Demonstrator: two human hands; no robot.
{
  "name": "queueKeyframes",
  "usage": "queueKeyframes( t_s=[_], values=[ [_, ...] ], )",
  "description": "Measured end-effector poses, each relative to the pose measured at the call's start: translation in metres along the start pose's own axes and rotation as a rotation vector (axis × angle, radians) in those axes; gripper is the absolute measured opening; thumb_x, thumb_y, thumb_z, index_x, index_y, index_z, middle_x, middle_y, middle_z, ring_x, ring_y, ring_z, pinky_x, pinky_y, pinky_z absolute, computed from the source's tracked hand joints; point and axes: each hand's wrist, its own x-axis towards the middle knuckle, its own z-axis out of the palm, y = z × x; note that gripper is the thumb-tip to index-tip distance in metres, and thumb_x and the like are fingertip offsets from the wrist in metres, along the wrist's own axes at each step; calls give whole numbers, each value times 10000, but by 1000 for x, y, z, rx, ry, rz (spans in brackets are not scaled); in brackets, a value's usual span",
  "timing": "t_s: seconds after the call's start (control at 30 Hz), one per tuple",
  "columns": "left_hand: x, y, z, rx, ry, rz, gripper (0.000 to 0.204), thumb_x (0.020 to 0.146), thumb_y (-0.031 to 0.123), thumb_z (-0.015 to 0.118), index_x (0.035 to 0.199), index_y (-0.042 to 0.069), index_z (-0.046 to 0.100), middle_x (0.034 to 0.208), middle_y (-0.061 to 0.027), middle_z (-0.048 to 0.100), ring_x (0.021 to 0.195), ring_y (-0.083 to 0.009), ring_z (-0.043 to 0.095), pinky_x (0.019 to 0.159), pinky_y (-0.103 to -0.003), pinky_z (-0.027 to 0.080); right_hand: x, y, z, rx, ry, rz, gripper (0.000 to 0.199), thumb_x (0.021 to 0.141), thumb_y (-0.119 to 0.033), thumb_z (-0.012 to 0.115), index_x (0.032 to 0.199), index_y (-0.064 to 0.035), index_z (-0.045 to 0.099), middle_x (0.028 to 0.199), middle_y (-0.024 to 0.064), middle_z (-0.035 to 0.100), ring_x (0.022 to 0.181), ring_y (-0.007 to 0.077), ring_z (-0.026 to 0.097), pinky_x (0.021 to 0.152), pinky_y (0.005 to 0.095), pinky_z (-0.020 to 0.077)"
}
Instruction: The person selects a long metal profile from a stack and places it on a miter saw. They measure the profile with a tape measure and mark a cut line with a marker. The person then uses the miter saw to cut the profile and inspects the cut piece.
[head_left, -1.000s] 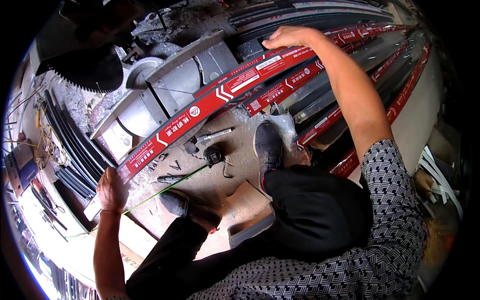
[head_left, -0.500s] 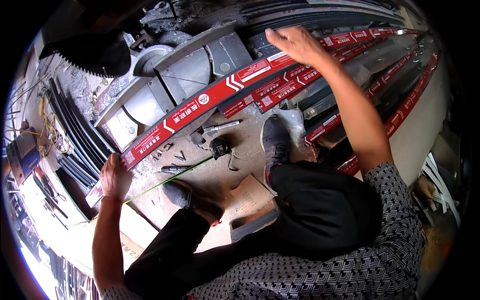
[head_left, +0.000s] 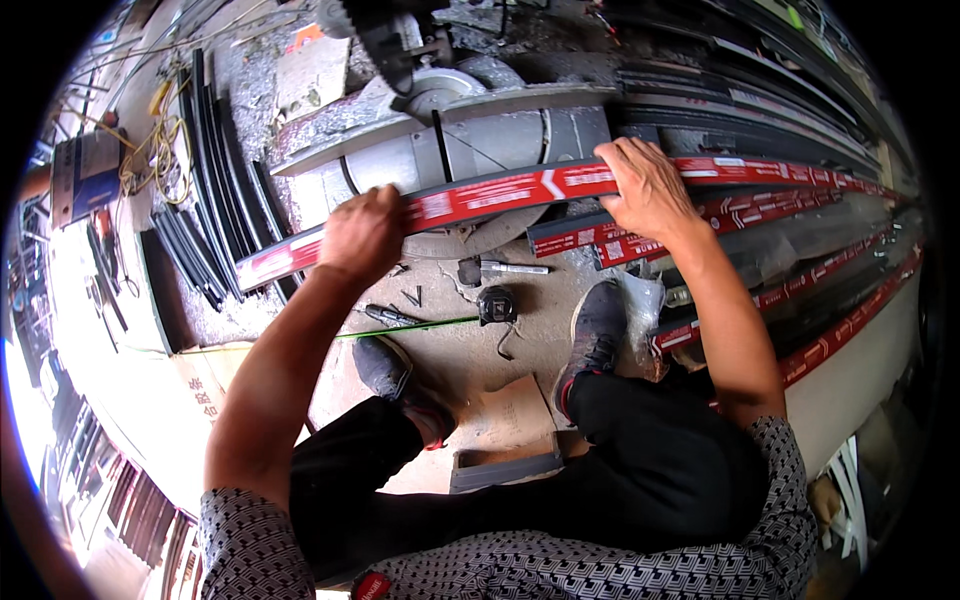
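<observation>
A long dark profile bar (head_left: 490, 196) covered in red printed film runs across in front of me, resting over or just before a grey mitre saw base (head_left: 490, 148). My left hand (head_left: 364, 236) is closed around the bar, some way in from its left end. Farther right, my right hand (head_left: 648, 192) grips the same bar, with its fingers over the far edge. The toothed saw blade (head_left: 385, 45) stands raised behind the base. Whether the bar touches the saw fence cannot be made out.
More red-filmed profiles (head_left: 780, 295) lie at the right, dark profiles (head_left: 740, 115) behind them. Between my feet are a tape measure (head_left: 497, 305) with a green strip drawn out, a silver tool (head_left: 515, 267) and a cardboard piece (head_left: 510, 415). Black strips (head_left: 215, 170) lie at left.
My left hand has moved inward from the bar's left end. My right hand, before stretched out flat, now closes on the bar. The bar lies more level, and the view has turned.
</observation>
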Motion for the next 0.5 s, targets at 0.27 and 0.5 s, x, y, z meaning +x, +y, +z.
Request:
queueKeyframes(
  t_s=[0.27, 0.5],
  values=[
    [66, 88, -5, -28, -28, 90, 150, 981, 129, 553, 1062, 3, 534, 1059, -228, 698, 1001, -352, 726, 877, -440, 581, -1, 40, -9, -182, 57, 46, 479, 664, -19, 804, 1089, -54, 586, 1053, 145, 655, 1049, 357, 628, 917, 461, 482],
    [71, 98, 1, -67, 254, 124, 275, 914, 246, 670, 1073, 50, 560, 1030, -142, 643, 1041, -302, 653, 904, -447, 486, -12, 89, -14, -293, 40, 100, 566, 654, 12, 824, 1152, -48, 562, 1100, 174, 638, 1109, 375, 603, 973, 456, 458]
  ],
)
